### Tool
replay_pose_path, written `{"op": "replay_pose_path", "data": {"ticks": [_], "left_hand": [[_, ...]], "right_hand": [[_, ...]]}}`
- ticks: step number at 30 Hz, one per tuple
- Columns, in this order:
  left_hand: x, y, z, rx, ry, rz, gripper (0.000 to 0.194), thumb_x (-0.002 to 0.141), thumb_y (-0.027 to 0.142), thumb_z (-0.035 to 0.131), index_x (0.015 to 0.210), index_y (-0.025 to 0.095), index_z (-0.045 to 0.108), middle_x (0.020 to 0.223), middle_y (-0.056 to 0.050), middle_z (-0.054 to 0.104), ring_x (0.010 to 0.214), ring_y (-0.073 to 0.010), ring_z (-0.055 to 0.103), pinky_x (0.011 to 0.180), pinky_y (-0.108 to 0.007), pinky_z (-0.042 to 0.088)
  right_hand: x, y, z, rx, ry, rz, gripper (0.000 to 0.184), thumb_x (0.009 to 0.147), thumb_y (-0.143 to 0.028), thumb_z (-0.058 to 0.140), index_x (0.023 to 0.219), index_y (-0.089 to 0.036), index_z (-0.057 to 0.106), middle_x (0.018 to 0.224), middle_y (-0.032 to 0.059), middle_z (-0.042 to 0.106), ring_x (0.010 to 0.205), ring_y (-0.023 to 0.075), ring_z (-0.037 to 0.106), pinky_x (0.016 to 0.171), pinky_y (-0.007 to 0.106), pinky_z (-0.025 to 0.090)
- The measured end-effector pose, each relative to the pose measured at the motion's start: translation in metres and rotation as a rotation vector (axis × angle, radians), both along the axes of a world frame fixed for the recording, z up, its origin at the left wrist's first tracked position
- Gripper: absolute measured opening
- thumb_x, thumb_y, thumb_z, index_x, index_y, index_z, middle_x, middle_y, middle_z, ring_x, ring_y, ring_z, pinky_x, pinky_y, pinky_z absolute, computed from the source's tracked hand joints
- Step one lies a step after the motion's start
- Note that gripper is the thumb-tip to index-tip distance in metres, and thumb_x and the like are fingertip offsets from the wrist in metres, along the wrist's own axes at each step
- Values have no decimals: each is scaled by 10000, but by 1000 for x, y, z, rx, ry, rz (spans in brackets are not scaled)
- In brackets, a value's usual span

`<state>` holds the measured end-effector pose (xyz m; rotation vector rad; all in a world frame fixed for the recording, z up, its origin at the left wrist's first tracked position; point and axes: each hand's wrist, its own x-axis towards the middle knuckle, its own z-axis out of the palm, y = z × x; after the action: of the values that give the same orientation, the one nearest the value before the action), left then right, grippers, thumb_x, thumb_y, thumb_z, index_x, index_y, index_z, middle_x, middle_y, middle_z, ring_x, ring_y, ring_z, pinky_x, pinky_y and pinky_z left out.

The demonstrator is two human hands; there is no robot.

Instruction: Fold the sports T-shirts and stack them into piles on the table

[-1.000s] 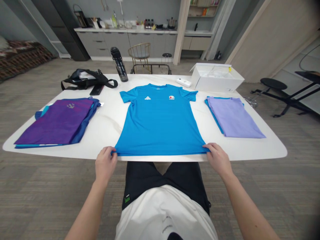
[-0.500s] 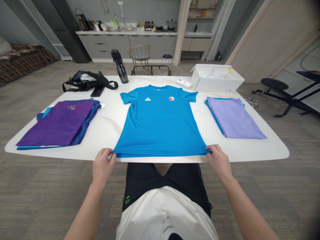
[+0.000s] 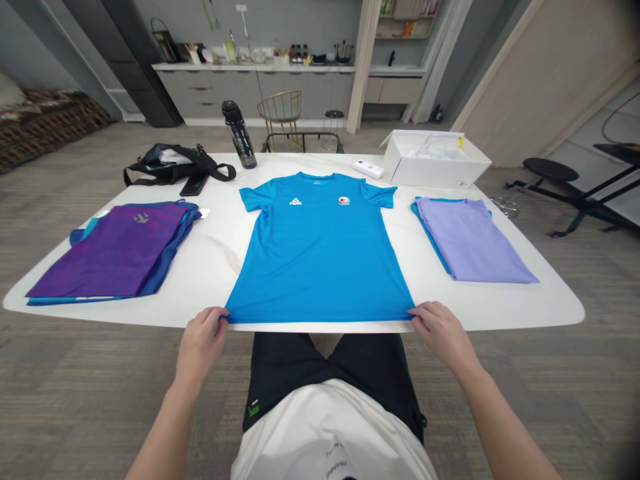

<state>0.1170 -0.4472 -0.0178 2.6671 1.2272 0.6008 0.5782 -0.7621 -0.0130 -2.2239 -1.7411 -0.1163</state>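
Note:
A blue short-sleeved T-shirt [image 3: 320,247] lies spread flat, front up, its collar pointing away from me and its hem along the table's near edge. Small logos show on its chest. My left hand [image 3: 204,340] pinches the left hem corner between thumb and fingers. At the opposite hem corner, my right hand [image 3: 443,333] has its thumb and fingers closed on the fabric. The hem is stretched nearly straight between both hands.
On the white table [image 3: 210,267], folded purple and blue clothes [image 3: 105,257] lie left, folded lavender clothing [image 3: 473,240] right. Behind are a black bag [image 3: 175,163], phone [image 3: 194,185], water bottle [image 3: 240,137], white device [image 3: 369,169] and white box [image 3: 435,163].
Both hands have drawn the hem slightly toward me. The two hem layers, apart before, now lie nearly lined up. Both hands keep their pinch on the corners.

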Motion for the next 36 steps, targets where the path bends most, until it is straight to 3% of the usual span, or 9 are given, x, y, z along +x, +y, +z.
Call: {"op": "replay_pose_path", "data": {"ticks": [6,9,12,16,20,24,27,31,36], "left_hand": [[-7,-3,0,-23,22,-76,178,923,258,503,962,267,676,1003,-43,748,972,-255,684,882,-417,458],[-4,-5,12,-46,7,-127,160,894,287,562,980,294,696,989,-33,757,964,-263,686,875,-434,466],[16,13,27,-131,-135,-88,157,905,331,557,969,273,689,969,-45,743,957,-252,682,881,-403,500],[77,88,39,-156,-251,33,243,910,353,526,1062,221,662,1044,-59,716,941,-226,673,890,-359,517],[158,196,41,-75,-192,113,344,877,276,501,1167,163,648,1202,-133,645,1051,-258,649,978,-390,497],[227,295,39,-48,19,115,461,909,227,436,1338,136,578,1353,-205,569,1244,-333,567,1037,-459,449],[260,353,33,-65,137,176,528,952,305,407,1427,94,503,1419,-268,526,1299,-411,513,1045,-555,406],[285,408,20,-162,249,265,609,974,534,353,1338,101,579,1404,-293,546,1307,-469,486,1043,-653,346],[303,446,0,-197,324,213,603,884,677,430,1109,176,678,1287,-241,627,1231,-453,535,1024,-649,350]], "right_hand": [[-6,-5,-3,51,-10,-63,220,976,-232,499,952,-227,718,931,82,695,897,257,628,829,408,499],[-7,-7,0,19,-1,-72,187,941,-262,531,941,-242,717,919,80,699,868,262,628,796,422,488],[-3,5,9,68,57,-104,183,952,-312,537,977,-254,710,928,78,706,867,264,639,808,429,489],[13,65,24,149,149,-133,219,997,-361,507,928,-261,689,929,72,703,904,255,659,843,400,502],[42,169,27,100,273,-31,250,998,-400,502,987,-252,705,1022,62,698,990,242,661,915,384,502],[98,283,16,165,333,-96,302,956,-394,547,1135,-197,690,1195,110,669,1112,251,635,1017,388,475],[158,346,7,198,311,-295,376,960,-358,514,1221,-129,660,1303,170,642,1237,273,580,1101,399,410],[235,387,1,102,340,-567,419,982,-278,402,1236,-85,673,1266,199,680,1196,297,611,1052,405,440],[282,399,-4,35,277,-616,455,909,-225,455,1291,-110,674,1289,180,677,1177,300,611,1051,421,437]]}}
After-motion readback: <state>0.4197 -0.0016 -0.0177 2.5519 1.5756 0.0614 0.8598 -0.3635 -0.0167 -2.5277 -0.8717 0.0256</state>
